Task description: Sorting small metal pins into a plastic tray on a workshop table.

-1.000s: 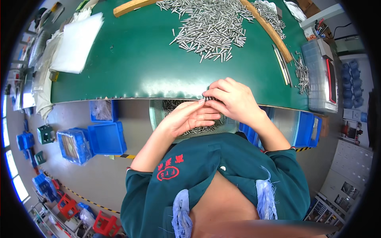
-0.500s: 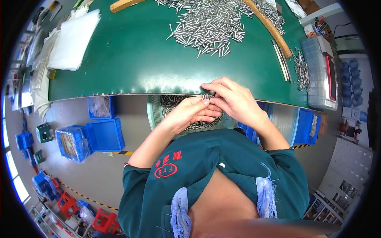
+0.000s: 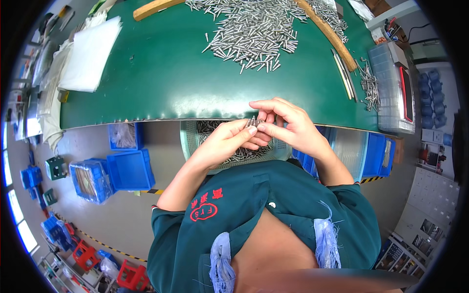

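Observation:
Over a pale green basket [image 3: 189, 141] at the table's front edge, my two hands meet. My left hand [image 3: 233, 139] is closed round a small bunch of pointed metal pins [image 3: 252, 122], which stick up between thumb and fingers. My right hand [image 3: 292, 123] comes in from the right, its thumb and bent fingers at the same bunch and its index finger stretched out above. Whether it grips one pin or several is hidden. More metal pins lie in the basket, partly covered by my hands. A large heap of loose pins [image 3: 256, 36] is spread farther back on the green table [image 3: 161, 83].
Wooden bars [image 3: 332, 36] flank the heap. At the right lie thin rods [image 3: 345, 75], a smaller pin pile [image 3: 370, 87] and a clear plastic case [image 3: 388, 88]. White sheets [image 3: 93, 56] lie at the left. Blue bins [image 3: 131, 168] stand below the table edge.
My right fingers have bent and drawn closer to the bunch, with the thumb now against it. The pins show more clearly above my left hand. The view has shifted slightly.

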{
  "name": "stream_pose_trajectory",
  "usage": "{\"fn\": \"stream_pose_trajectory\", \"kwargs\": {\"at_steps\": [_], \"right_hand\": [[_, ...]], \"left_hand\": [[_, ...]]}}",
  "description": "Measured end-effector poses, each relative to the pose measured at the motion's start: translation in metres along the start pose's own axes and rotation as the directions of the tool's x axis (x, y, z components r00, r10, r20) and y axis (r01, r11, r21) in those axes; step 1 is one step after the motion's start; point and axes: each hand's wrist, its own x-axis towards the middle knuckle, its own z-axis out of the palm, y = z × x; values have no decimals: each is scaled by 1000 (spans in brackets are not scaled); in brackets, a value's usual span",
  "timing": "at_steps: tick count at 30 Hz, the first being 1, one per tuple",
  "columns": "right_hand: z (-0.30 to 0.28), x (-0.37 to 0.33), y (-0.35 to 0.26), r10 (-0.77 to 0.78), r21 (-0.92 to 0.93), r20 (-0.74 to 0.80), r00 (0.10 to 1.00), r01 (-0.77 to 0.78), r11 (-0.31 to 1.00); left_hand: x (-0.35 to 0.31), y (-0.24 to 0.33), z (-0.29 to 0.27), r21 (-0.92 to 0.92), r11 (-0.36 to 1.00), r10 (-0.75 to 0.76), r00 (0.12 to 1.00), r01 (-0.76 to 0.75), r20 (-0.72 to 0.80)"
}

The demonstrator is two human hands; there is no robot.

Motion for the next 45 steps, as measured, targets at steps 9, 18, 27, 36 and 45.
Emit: {"fn": "stream_pose_trajectory", "kwargs": {"at_steps": [9, 18, 27, 36, 45], "right_hand": [[-2, 0, 0, 5, 69, 76, 997, -10, 998], [5, 1, 10, -15, -33, -10, 1000, 14, 999], [-3, 4, 34, 354, 894, 291, 889, -384, 230], [0, 0, 32, 312, 921, 375, 873, -388, -21], [-1, -1, 7, 248, 547, 244, 937, -345, 763]], "left_hand": [[0, 4, -3, 69, 997, -19, 1000, 18, 17], [2, 16, -1, 329, 944, -13, 998, 30, -55], [-8, 32, -9, 210, 974, 99, 993, -85, -60], [-9, 41, -15, 672, 733, 449, 815, -102, -366], [13, 27, -15, 1000, -21, 633, 774, -15, 25]]}}
